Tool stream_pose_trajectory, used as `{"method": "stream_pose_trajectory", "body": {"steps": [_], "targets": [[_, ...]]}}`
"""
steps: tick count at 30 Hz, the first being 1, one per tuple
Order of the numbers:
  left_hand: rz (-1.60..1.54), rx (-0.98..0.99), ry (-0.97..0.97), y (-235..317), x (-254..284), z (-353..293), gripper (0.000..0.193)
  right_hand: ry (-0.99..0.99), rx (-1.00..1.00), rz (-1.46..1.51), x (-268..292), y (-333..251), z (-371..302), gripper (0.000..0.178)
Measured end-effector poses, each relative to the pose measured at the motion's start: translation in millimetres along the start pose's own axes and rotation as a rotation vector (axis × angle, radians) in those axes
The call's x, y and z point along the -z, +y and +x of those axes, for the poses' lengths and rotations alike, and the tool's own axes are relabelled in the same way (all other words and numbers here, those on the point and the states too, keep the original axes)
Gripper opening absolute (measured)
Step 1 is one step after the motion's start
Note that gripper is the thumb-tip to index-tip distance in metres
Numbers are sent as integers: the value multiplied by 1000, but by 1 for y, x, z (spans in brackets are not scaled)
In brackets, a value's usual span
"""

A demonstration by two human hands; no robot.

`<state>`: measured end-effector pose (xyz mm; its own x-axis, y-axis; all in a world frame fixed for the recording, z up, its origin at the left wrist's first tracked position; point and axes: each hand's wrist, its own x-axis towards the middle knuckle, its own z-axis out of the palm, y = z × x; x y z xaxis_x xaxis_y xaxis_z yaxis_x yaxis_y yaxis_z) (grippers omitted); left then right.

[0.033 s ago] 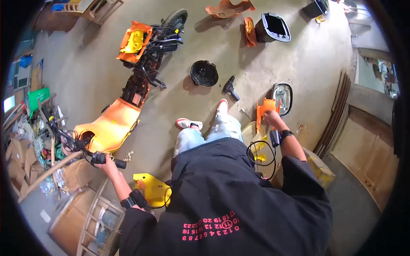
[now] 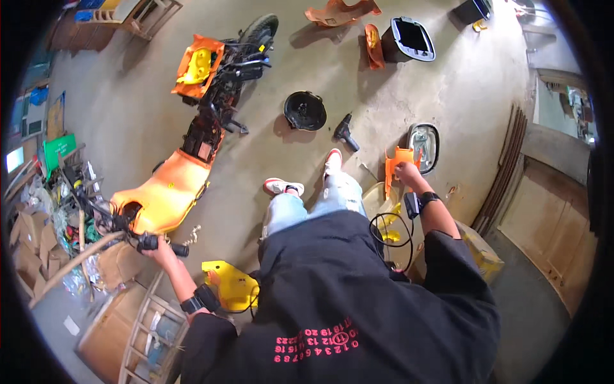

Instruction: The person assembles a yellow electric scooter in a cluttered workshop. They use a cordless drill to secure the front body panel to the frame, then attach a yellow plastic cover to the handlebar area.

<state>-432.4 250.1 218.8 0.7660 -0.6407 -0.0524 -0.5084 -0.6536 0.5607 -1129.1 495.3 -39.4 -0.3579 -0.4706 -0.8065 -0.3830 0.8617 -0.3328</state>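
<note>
My left hand (image 2: 160,249) is closed round a black handlebar grip (image 2: 179,248) of a partly stripped scooter with an orange body panel (image 2: 165,187). On the right, my right hand (image 2: 407,173) grips an orange plastic cover piece (image 2: 398,157), its fingers partly hidden. Just beyond that piece lies a grey, dark-rimmed oval tray or lid (image 2: 424,148). A cordless drill (image 2: 346,134) rests on the floor ahead of my feet. To its left stands a black bowl (image 2: 305,111) with small parts in it.
A yellow panel (image 2: 230,285) lies beside my left forearm. The scooter's rear wheel (image 2: 259,32) is far ahead. A black open bin (image 2: 409,41) and orange panels (image 2: 342,13) are on the far floor. Cardboard and clutter (image 2: 38,243) crowd the left; a wooden ladder-like frame (image 2: 144,326) is nearby.
My left hand and the handlebar grip sit very slightly lower. My right hand still holds the orange cover piece in nearly the same spot.
</note>
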Motion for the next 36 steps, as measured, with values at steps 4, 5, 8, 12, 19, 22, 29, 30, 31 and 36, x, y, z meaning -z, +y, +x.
{"method": "stream_pose_trajectory", "body": {"steps": [4,5,8,12,19,22,29,30,31,36], "targets": [[-52,-84,-7,6,-10,-2,64,203,176,-227,-1,-2,87,25],[-3,-21,36,-22,-8,21,59,191,149,-193,-8,-3,109,25],[-144,124,68,-15,-26,16,50,92,102,-217,-57,19,190,32],[77,326,102,-25,25,48,40,-13,55,-380,-132,39,289,54],[334,149,243,39,-40,-17,39,47,-82,-475,-264,50,434,93],[384,134,251,44,-64,-6,41,168,-108,-507,-310,70,478,92],[420,120,228,49,-74,8,44,213,-121,-404,-333,89,520,50],[411,117,221,48,-72,11,44,193,-98,-342,-324,82,512,50],[395,116,214,46,-67,13,45,179,-73,-281,-312,73,505,51],[278,137,157,14,-13,23,47,56,15,-353,-246,15,419,58]]}}
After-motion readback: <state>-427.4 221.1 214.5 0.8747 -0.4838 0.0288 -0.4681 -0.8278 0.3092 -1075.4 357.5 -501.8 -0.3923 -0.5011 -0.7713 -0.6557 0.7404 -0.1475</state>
